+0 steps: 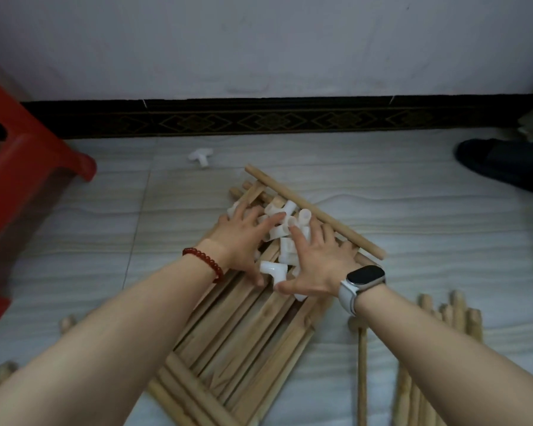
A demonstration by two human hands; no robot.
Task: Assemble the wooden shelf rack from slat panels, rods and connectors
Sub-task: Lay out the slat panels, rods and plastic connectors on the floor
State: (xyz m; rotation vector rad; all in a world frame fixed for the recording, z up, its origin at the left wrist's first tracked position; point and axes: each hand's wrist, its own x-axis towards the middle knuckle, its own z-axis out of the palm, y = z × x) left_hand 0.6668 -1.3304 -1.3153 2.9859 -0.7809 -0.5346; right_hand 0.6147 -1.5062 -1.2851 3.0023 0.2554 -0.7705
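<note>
Pale grey tiled floor [413, 210] running to a white wall with a dark patterned skirting band [259, 119].

Left hand [243, 238], red bead bracelet [205, 262] at the wrist, spread flat with fingers straight over a heap of white plastic tube connectors [285, 229]. Right hand [316, 265], white-strapped smartwatch [365, 276] at the wrist, likewise splayed wide on the same heap, thumb stretched toward the left hand. Nothing curled around or pinched; both palms cupping the pile from either side.

Under both hands, a stack of light wooden slat panels [246, 342], near end cut off by the bottom edge. Just beyond the fingertips, one round wooden rod [314, 215] lying slantwise across the far end of the stack. Connectors beneath the palms hidden, count unclear.

Right of the right forearm, a bundle of wooden rods [443, 327], lower ends out of frame. Left of the left forearm, a few rod ends [66, 322], mostly covered by the arm.

Well beyond the left hand, a lone white T-shaped connector [201, 156] on the tiles, blurred. Far left, a red plastic stool [28, 167], partly cropped. Far right, a dark slipper [499, 162], cropped.
</note>
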